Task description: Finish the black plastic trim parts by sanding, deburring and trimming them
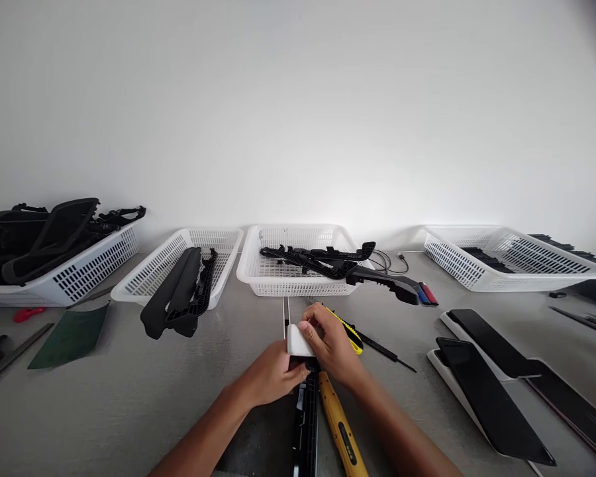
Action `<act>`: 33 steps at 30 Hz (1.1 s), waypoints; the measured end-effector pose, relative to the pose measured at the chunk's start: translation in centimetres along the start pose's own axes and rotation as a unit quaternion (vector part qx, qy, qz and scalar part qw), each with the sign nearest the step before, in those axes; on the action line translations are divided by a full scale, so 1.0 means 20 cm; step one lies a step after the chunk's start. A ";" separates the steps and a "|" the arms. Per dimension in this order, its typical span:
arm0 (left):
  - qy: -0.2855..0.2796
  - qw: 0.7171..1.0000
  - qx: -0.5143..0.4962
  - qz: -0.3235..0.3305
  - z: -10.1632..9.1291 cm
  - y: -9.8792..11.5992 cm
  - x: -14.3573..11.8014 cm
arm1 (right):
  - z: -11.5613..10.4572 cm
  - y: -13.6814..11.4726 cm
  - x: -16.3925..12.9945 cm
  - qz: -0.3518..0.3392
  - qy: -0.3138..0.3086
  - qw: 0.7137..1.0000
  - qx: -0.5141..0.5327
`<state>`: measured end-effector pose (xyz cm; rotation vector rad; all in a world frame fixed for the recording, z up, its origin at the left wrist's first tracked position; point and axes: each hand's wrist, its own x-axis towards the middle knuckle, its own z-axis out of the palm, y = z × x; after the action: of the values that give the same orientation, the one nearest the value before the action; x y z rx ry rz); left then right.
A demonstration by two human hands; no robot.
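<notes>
"What are the hands on?"

"The left hand (pixel 273 376) grips the far end of the black strip (pixel 305 417), thumb just below the white piece (pixel 300 341). The right hand (pixel 332 341) pinches that piece from its right side. I can't tell whether piece and strip are joined."

"How would you handle it?"

"I'd keep the left steady and let the right make small, even moves, thumb clear of the seam. The strip runs toward six o'clock, so I'd avoid twisting its long body."

"Anything close by?"

"The orange-handled tool (pixel 340 424) lies at five, close beside the strip; the yellow cutter (pixel 347 329) at two, right behind the right hand. I'd mind that wrist. Farther out on the bench (pixel 139 391), the middle basket (pixel 273 289) sits at twelve."
</notes>
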<state>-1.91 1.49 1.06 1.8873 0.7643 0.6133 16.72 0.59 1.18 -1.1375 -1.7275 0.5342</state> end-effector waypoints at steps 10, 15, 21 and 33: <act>0.008 1.000 0.022 0.005 -0.08 -0.03 -0.01 | 0.02 -0.03 -0.02 -0.010 -0.049 0.999 0.003; 0.020 0.997 0.078 -0.018 -0.08 -0.08 0.00 | -0.02 0.02 0.00 0.016 -0.020 1.000 -0.018; 0.004 0.996 0.078 -0.045 -0.08 -0.09 0.02 | -0.02 0.04 0.00 0.038 0.001 0.999 -0.032; 0.019 0.998 -0.008 -0.056 -0.09 -0.07 0.02 | -0.05 0.08 0.01 0.067 -0.004 0.997 -0.026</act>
<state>-3.22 3.33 0.47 1.8100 0.8809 0.5845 18.29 1.41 0.63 -1.2968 -1.6889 0.5791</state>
